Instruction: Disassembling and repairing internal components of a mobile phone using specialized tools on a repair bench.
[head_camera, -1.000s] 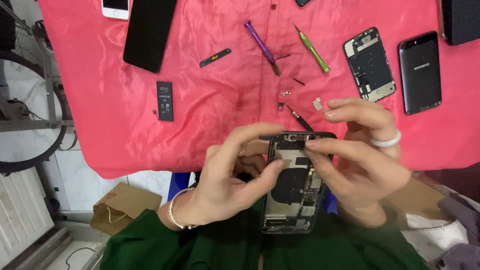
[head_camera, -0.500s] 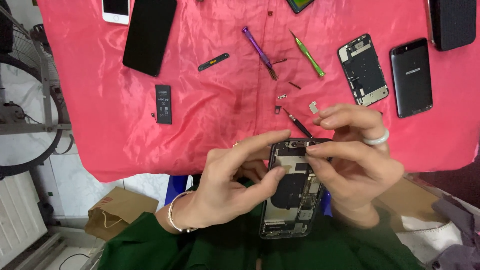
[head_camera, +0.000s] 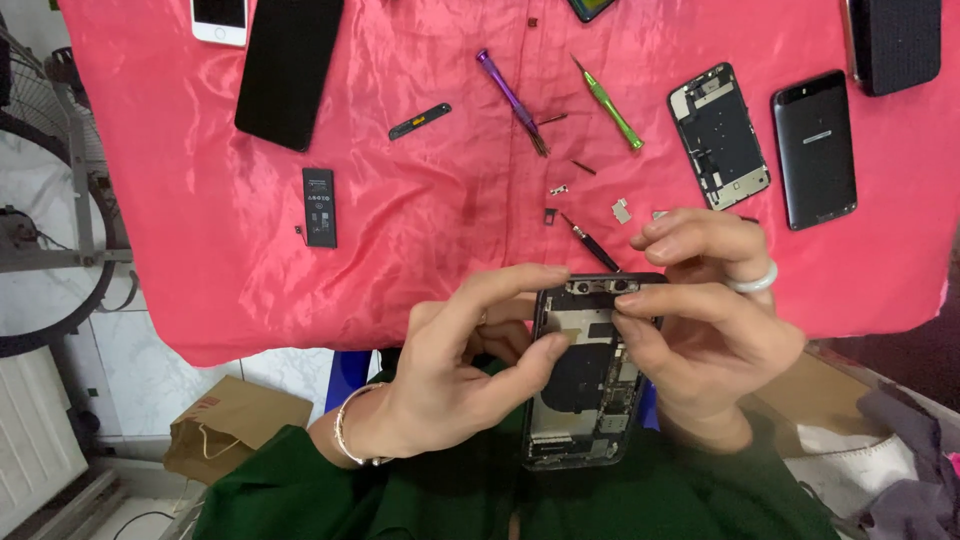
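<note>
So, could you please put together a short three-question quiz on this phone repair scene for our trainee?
1. True or false: both hands grip the opened phone.
2. Which hand wears a white ring: A) the left hand, B) the right hand?
3. What colour is the screwdriver lying nearest the bare phone frame on the pink cloth?

Key: 1 true; 2 B; 3 green. The purple screwdriver lies farther left.
</note>
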